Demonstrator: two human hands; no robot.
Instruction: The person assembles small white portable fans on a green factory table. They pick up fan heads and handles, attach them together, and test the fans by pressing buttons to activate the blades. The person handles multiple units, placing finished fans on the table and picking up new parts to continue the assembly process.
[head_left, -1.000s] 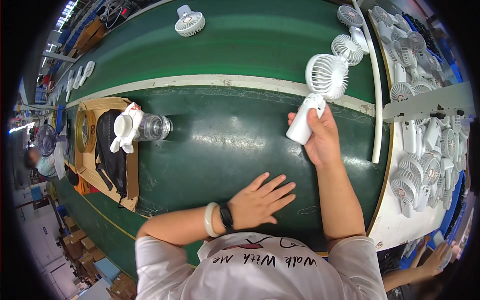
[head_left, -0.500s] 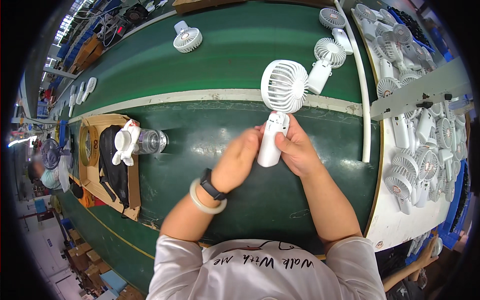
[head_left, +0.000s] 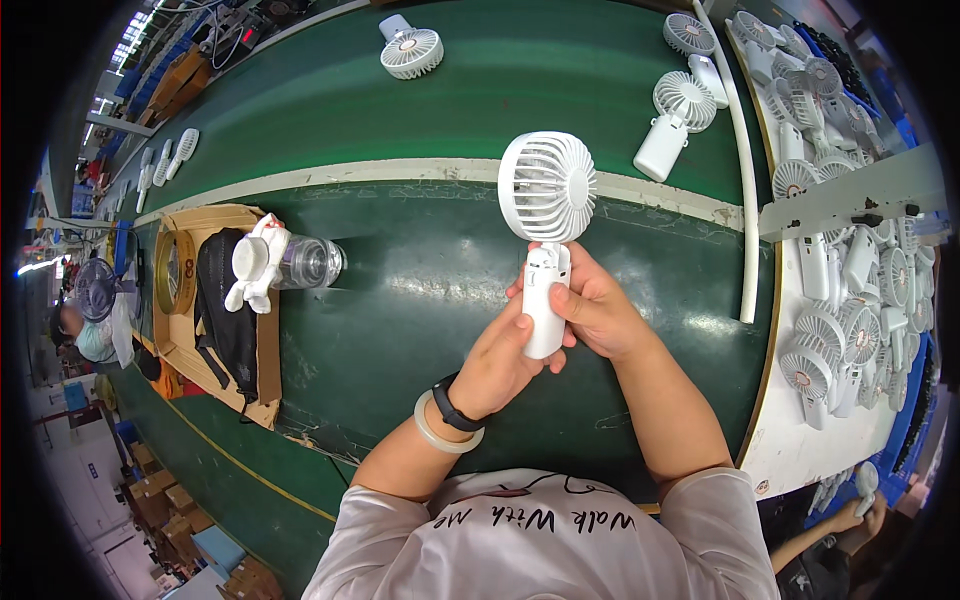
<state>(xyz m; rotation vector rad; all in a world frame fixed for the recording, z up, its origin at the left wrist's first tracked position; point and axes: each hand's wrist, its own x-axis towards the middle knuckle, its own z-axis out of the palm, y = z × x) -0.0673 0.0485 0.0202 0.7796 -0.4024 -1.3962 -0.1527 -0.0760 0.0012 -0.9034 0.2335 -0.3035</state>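
A white hand-held fan (head_left: 546, 217) with a round grille head stands upright above the green table (head_left: 420, 300). Both my hands grip its handle. My left hand (head_left: 505, 358) wraps the lower handle from the left, with a black watch and a pale bangle on that wrist. My right hand (head_left: 594, 312) holds the handle from the right, its thumb on the front face.
A clear water bottle with a white cap (head_left: 283, 265) lies on a cardboard tray (head_left: 262, 368) beside a black bag (head_left: 224, 310). Two white fans (head_left: 678, 112) lie on the belt beyond a white strip; another fan (head_left: 411, 50) sits farther off. Several fans fill a white bench (head_left: 850, 300) at right.
One second ago only my right hand held the fan, off to the right, while my left lay flat on the table. Both hands now hold it, nearer the middle and upright.
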